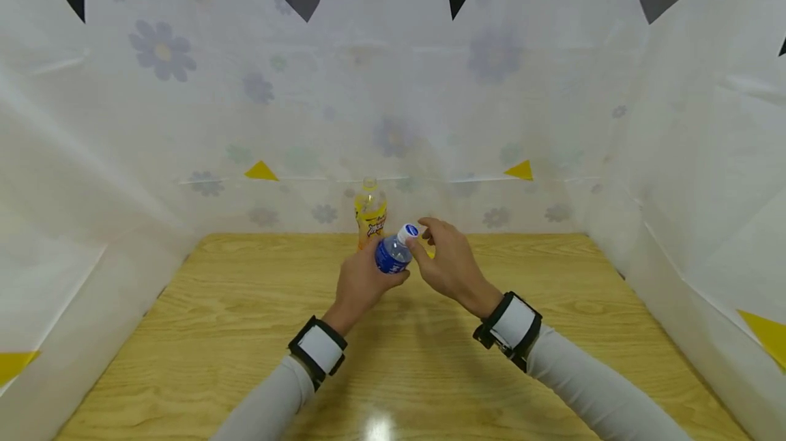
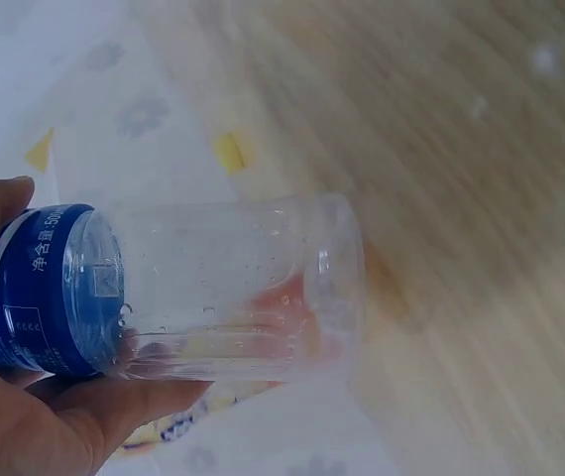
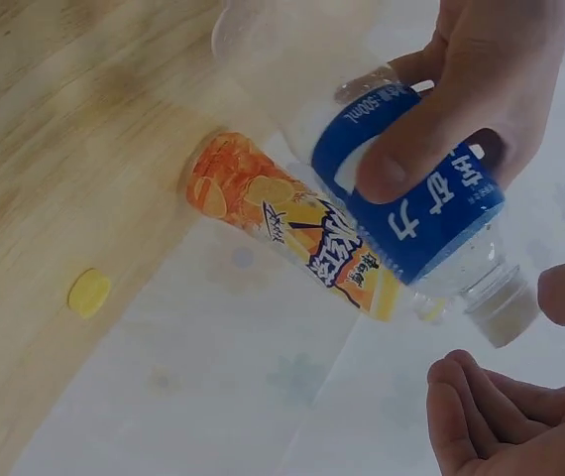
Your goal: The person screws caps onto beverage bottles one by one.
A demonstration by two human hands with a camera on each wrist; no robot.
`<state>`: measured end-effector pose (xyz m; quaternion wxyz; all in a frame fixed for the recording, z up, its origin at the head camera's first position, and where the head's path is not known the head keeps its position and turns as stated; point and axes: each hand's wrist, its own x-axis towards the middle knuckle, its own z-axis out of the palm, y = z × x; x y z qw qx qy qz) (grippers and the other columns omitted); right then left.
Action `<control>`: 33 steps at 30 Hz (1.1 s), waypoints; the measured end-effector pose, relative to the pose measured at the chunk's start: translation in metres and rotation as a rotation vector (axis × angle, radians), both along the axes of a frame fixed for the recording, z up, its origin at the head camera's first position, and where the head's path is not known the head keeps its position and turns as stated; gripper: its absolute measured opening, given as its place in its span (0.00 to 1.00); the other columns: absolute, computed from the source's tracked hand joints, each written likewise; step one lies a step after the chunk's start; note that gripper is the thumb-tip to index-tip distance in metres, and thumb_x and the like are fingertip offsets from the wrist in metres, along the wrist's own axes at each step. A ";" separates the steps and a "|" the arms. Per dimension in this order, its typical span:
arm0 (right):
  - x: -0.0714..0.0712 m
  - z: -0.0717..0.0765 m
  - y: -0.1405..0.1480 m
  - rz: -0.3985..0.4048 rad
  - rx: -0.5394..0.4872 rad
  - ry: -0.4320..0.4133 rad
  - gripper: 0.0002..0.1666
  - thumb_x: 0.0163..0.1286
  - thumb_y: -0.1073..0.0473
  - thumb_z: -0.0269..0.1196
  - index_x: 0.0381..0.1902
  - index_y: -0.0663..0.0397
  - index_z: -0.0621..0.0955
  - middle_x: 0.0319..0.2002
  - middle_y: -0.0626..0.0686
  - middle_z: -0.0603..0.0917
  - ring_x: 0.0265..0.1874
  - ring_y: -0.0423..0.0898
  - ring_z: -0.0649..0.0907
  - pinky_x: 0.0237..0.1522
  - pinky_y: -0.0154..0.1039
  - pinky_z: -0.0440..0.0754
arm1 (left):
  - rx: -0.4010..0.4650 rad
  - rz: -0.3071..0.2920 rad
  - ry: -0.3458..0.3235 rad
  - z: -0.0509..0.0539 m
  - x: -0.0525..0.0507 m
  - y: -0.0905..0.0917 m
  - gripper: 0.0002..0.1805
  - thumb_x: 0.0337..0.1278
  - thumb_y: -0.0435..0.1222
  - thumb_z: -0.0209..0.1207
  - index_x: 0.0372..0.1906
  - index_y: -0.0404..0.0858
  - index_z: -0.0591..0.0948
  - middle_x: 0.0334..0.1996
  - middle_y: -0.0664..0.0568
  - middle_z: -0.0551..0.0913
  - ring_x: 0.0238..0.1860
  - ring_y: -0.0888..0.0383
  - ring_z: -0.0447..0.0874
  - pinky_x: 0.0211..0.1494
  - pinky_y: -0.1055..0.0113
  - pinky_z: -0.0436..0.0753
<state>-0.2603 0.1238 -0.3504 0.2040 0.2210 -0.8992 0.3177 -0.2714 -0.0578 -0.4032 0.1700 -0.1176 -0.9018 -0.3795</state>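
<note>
My left hand point(image 1: 364, 280) grips a clear plastic water bottle point(image 1: 394, 254) around its blue label, holding it tilted above the table. A white cap point(image 1: 408, 232) with a blue top sits on the bottle's neck. In the left wrist view, the clear lower part point(image 2: 233, 288) of the bottle looks empty apart from droplets. My right hand point(image 1: 453, 260) is beside the cap, its thumb very close to it and its fingers loosely bent and apart from it. Behind the left hand stands an uncapped drink bottle point(image 1: 371, 212) with a yellow and orange label.
A yellow bottle cap point(image 3: 89, 293) lies on the wooden table point(image 1: 245, 318) near the drink bottle. White flower-patterned sheeting point(image 1: 393, 86) hangs behind and along both sides, with black and yellow triangles on it.
</note>
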 end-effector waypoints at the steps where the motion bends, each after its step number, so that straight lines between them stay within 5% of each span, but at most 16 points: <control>1: 0.000 -0.001 0.001 -0.006 0.003 -0.010 0.26 0.76 0.52 0.60 0.63 0.65 0.76 0.47 0.61 0.84 0.46 0.55 0.84 0.46 0.52 0.83 | 0.017 0.015 -0.002 0.002 -0.001 -0.004 0.41 0.45 0.50 0.78 0.65 0.41 0.75 0.48 0.43 0.88 0.46 0.48 0.89 0.45 0.52 0.86; 6: 0.000 -0.007 0.006 -0.034 0.031 -0.061 0.26 0.77 0.48 0.59 0.61 0.62 0.78 0.47 0.61 0.84 0.47 0.55 0.83 0.47 0.53 0.82 | 0.142 0.096 0.040 0.025 -0.014 -0.036 0.40 0.46 0.49 0.77 0.64 0.40 0.74 0.51 0.41 0.86 0.49 0.44 0.88 0.46 0.48 0.86; 10: 0.000 -0.013 0.011 -0.039 0.044 -0.109 0.24 0.78 0.48 0.58 0.59 0.62 0.78 0.47 0.62 0.84 0.46 0.57 0.82 0.46 0.54 0.80 | 0.252 0.214 0.085 0.043 -0.029 -0.072 0.40 0.47 0.48 0.77 0.65 0.39 0.73 0.54 0.39 0.84 0.52 0.41 0.86 0.50 0.44 0.84; 13: -0.001 -0.017 0.015 -0.047 0.057 -0.127 0.24 0.78 0.49 0.58 0.59 0.62 0.78 0.47 0.63 0.84 0.46 0.57 0.82 0.46 0.55 0.80 | 0.311 0.318 0.096 0.047 -0.040 -0.099 0.41 0.49 0.48 0.76 0.66 0.38 0.72 0.57 0.38 0.82 0.56 0.39 0.83 0.54 0.42 0.82; 22: -0.005 -0.024 0.022 -0.069 0.084 -0.138 0.21 0.77 0.50 0.59 0.57 0.60 0.79 0.44 0.59 0.85 0.43 0.56 0.83 0.42 0.52 0.81 | 0.399 0.547 0.029 0.025 -0.063 -0.159 0.44 0.53 0.48 0.73 0.71 0.38 0.66 0.65 0.36 0.76 0.65 0.37 0.75 0.64 0.40 0.76; 33: -0.004 -0.027 0.026 -0.066 0.079 -0.161 0.19 0.78 0.52 0.58 0.55 0.62 0.80 0.42 0.59 0.85 0.43 0.58 0.84 0.42 0.52 0.82 | 0.450 0.672 -0.044 0.006 -0.058 -0.191 0.46 0.54 0.46 0.71 0.74 0.38 0.61 0.68 0.33 0.72 0.68 0.33 0.70 0.67 0.39 0.72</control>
